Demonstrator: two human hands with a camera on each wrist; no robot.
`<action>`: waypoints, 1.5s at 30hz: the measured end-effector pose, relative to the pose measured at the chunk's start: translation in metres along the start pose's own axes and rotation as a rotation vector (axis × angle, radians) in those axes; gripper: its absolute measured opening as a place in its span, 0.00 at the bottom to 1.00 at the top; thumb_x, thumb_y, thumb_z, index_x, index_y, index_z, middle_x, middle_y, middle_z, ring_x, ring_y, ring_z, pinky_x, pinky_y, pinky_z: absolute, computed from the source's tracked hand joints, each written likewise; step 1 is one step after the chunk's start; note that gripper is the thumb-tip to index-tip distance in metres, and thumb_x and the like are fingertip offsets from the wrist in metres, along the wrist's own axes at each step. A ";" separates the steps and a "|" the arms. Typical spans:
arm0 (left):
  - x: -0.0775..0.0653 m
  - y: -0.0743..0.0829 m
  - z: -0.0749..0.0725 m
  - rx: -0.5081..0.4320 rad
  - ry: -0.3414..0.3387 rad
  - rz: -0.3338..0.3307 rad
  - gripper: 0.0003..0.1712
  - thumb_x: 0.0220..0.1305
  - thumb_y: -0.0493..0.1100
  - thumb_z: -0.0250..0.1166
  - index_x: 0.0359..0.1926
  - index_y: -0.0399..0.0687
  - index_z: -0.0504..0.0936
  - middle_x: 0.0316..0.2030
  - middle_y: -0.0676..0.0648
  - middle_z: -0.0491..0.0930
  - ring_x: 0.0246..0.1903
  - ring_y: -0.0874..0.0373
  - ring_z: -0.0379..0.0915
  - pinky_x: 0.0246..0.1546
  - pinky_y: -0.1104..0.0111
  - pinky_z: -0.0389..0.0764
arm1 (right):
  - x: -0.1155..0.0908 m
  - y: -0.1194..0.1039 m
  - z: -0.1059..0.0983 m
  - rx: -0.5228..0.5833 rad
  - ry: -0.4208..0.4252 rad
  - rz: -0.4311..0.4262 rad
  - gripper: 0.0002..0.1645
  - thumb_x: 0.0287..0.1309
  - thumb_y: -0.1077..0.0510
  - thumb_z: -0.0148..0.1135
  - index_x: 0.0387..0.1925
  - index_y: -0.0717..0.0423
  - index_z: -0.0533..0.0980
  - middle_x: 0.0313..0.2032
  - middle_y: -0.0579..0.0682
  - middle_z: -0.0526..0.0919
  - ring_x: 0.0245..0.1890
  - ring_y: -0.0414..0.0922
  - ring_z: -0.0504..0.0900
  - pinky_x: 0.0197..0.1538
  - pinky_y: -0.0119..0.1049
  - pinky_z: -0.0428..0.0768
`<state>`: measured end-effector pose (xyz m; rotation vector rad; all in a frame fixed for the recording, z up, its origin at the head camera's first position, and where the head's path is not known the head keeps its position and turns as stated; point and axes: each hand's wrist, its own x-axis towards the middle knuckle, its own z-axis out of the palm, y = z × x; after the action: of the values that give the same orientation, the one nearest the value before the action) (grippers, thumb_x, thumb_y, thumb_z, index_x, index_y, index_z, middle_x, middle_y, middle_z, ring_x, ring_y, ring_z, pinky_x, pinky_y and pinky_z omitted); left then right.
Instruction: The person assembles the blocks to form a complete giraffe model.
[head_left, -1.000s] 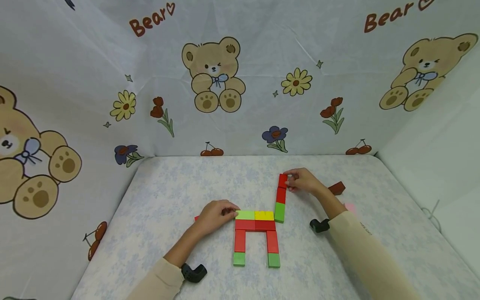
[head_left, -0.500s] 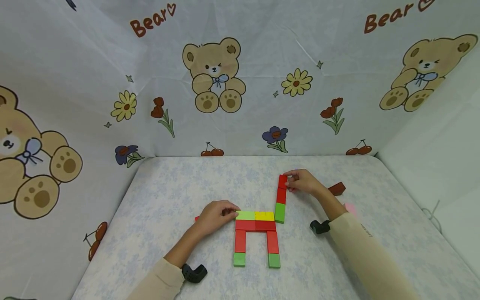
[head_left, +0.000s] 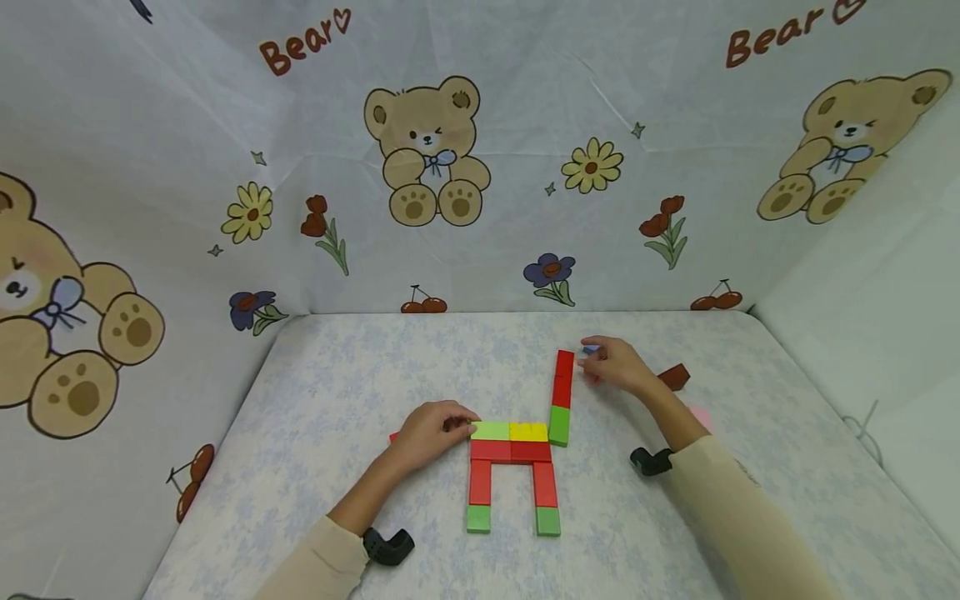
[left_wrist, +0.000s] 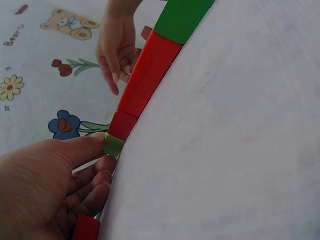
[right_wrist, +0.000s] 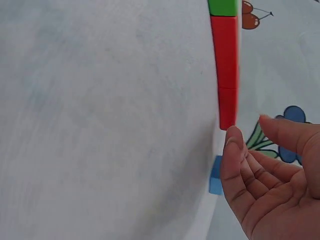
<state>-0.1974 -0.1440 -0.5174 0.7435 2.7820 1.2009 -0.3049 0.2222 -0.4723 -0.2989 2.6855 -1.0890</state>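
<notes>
My left hand (head_left: 431, 435) pinches the left end of a light green block (head_left: 491, 431) with thumb and finger; the index finger is mostly hidden in the left wrist view. A yellow block (head_left: 528, 432) lies beside it, above a row of red blocks (head_left: 491, 451). Two red legs with green feet (head_left: 478, 519) extend below. From the right end, a green block (head_left: 559, 426) and red blocks (head_left: 564, 379) form a slanting column. Just right of its top, my right hand (head_left: 617, 365) is apart from the column, thumb and fingers spread, holding nothing visible.
Blue blocks (right_wrist: 215, 176) lie behind my right hand. A brown block (head_left: 674, 377) and a pink piece (head_left: 700, 417) lie by the right forearm. One red block (left_wrist: 86, 227) sits under my left hand. A bear-print cloth (head_left: 510, 233) hangs behind the table.
My right hand has let go of the top red block and moved slightly right, uncovering a blue block. The red blocks of the column now line up closely. My left hand has stayed put.
</notes>
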 end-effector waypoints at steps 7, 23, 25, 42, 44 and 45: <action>0.000 -0.003 0.000 0.008 -0.011 -0.007 0.10 0.69 0.48 0.68 0.48 0.56 0.89 0.32 0.63 0.80 0.30 0.67 0.73 0.34 0.71 0.76 | -0.038 -0.003 -0.019 -0.020 0.068 -0.057 0.29 0.69 0.56 0.63 0.65 0.67 0.72 0.37 0.62 0.85 0.32 0.56 0.84 0.35 0.37 0.82; -0.001 0.000 0.001 0.002 -0.013 -0.003 0.09 0.69 0.48 0.68 0.48 0.56 0.89 0.33 0.63 0.80 0.30 0.67 0.73 0.34 0.70 0.76 | -0.128 0.027 -0.049 -0.081 0.233 -0.176 0.18 0.70 0.54 0.63 0.54 0.61 0.81 0.41 0.56 0.87 0.31 0.51 0.85 0.33 0.34 0.79; -0.001 0.000 0.001 -0.002 -0.014 -0.001 0.09 0.69 0.47 0.68 0.48 0.56 0.89 0.33 0.62 0.80 0.29 0.67 0.72 0.33 0.70 0.76 | -0.135 0.031 -0.053 -0.097 0.249 -0.167 0.17 0.70 0.54 0.64 0.54 0.61 0.82 0.42 0.56 0.87 0.31 0.50 0.85 0.32 0.34 0.79; -0.001 -0.001 0.003 0.006 0.000 0.017 0.08 0.69 0.47 0.69 0.47 0.56 0.89 0.31 0.64 0.79 0.29 0.67 0.72 0.33 0.70 0.76 | -0.162 0.087 -0.079 -0.166 0.089 -0.045 0.27 0.66 0.56 0.67 0.58 0.70 0.76 0.38 0.53 0.82 0.31 0.43 0.82 0.29 0.33 0.79; -0.001 -0.001 0.002 0.005 0.001 0.015 0.08 0.69 0.47 0.69 0.47 0.56 0.89 0.31 0.64 0.79 0.29 0.68 0.72 0.33 0.70 0.76 | -0.162 0.092 -0.080 -0.130 0.025 -0.047 0.30 0.63 0.58 0.69 0.61 0.70 0.73 0.39 0.54 0.82 0.32 0.42 0.82 0.31 0.34 0.80; -0.001 -0.001 0.003 0.005 0.001 0.014 0.08 0.69 0.47 0.69 0.47 0.56 0.89 0.31 0.64 0.79 0.29 0.68 0.72 0.33 0.70 0.76 | -0.161 0.095 -0.080 -0.111 0.000 -0.045 0.32 0.62 0.59 0.70 0.62 0.71 0.72 0.39 0.54 0.82 0.33 0.41 0.82 0.32 0.34 0.80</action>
<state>-0.1966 -0.1433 -0.5200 0.7640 2.7864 1.1979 -0.1834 0.3850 -0.4621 -0.3811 2.7565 -0.9538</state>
